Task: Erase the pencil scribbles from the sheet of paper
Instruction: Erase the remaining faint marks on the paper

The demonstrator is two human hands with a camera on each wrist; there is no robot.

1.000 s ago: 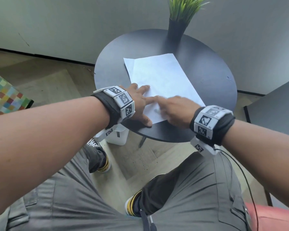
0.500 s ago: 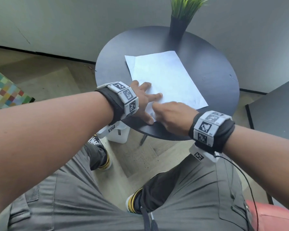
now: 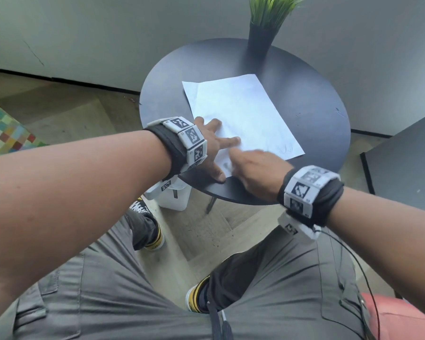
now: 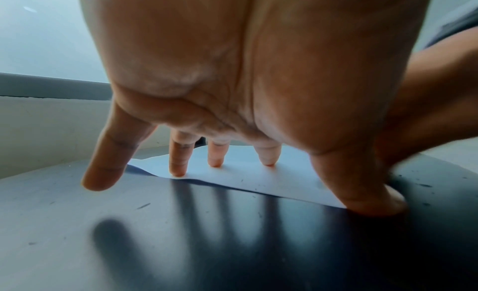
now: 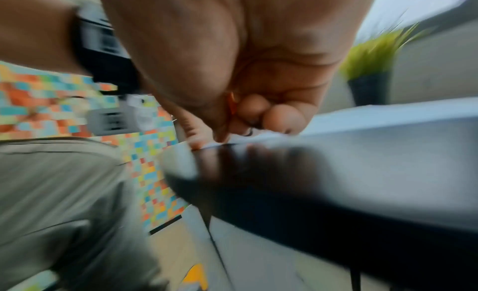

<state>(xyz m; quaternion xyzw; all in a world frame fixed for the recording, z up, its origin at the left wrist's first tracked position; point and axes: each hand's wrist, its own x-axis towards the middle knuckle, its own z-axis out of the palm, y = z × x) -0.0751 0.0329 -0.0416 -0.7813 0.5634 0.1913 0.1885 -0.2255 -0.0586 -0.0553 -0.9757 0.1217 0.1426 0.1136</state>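
Note:
A white sheet of paper (image 3: 243, 114) lies on a round black table (image 3: 317, 99). Faint pencil scribbles (image 3: 285, 149) show near its near right corner, and a darker mark (image 3: 226, 165) near the near left corner. My left hand (image 3: 214, 143) presses the sheet's near left edge with spread straight fingers (image 4: 178, 168) on the paper (image 4: 245, 176). My right hand (image 3: 253, 168), blurred, sits beside it over the near left corner. Its curled fingers (image 5: 282, 115) pinch a small orange eraser (image 5: 231, 103), which is mostly hidden, against the sheet.
A green plant in a black pot (image 3: 263, 33) stands at the table's far edge, behind the paper. A grey tabletop (image 3: 402, 163) is at the right, a white bin (image 3: 174, 200) under the table, and a checkered rug (image 3: 3, 133) at the left. My knees are below.
My right hand has shifted in short strokes over the sheet's near left corner and is now motion-blurred. The left hand stays pressed on the paper.

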